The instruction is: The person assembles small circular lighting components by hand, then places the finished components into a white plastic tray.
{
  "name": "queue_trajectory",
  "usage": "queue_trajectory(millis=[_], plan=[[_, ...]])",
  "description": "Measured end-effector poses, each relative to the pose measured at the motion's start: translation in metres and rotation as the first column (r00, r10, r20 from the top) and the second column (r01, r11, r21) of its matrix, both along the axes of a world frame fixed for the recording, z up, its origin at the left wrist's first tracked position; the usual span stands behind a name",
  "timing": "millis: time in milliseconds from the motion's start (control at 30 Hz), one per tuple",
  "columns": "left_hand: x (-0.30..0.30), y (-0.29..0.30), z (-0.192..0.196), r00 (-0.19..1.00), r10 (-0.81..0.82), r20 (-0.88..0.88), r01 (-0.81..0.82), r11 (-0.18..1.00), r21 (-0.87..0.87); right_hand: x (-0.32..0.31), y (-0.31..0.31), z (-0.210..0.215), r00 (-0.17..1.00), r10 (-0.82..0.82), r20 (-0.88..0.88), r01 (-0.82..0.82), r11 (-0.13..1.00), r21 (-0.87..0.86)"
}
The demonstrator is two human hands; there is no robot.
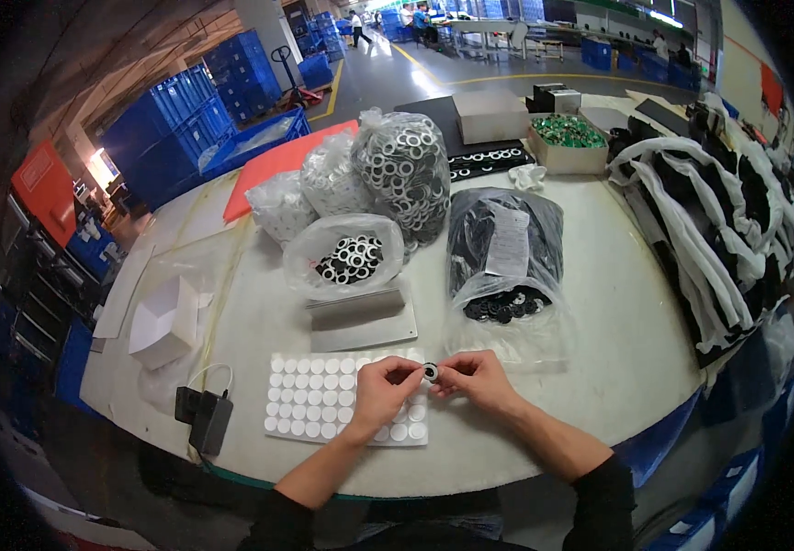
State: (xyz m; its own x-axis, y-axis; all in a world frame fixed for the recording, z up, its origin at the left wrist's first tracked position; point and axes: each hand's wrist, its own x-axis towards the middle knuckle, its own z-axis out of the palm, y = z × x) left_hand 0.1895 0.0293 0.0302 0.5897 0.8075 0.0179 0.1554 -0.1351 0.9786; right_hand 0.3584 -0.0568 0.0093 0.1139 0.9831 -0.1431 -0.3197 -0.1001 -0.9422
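Note:
Between my fingertips is a small black-and-white ring, pinched from both sides. My left hand closes on its left edge, over a white sheet of round stickers. My right hand grips the ring's right edge, just off the sheet's corner. Beyond the sheet stands a bent metal plate. Behind that, an opened clear bag holds loose black-and-white rings. To the right lies a dark plastic bag with a paper label, its mouth showing small black round parts.
Full clear bags of rings stand at the back. A box of green parts sits at the far right, near black and white strips. On the left are a white open box and a black adapter with a cable.

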Motion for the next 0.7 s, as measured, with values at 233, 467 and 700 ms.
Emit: queue_trajectory(millis=[233, 467, 700], plan=[[0.003, -0.002, -0.003, 0.991, -0.028, 0.132, 0.041, 0.994, -0.097, -0.004, -0.001, 0.002, 0.999, 0.003, -0.036, -0.001, 0.999, 0.038], [-0.002, -0.01, 0.003, 0.992, -0.026, 0.127, 0.045, 0.988, -0.15, -0.001, -0.007, 0.009, 0.996, -0.012, 0.088, 0.007, 0.999, 0.051], [-0.001, -0.015, 0.012, 0.974, 0.035, 0.222, 0.019, 0.972, -0.235, -0.001, -0.011, 0.007, 0.975, -0.041, 0.217, 0.019, 0.995, 0.101]])
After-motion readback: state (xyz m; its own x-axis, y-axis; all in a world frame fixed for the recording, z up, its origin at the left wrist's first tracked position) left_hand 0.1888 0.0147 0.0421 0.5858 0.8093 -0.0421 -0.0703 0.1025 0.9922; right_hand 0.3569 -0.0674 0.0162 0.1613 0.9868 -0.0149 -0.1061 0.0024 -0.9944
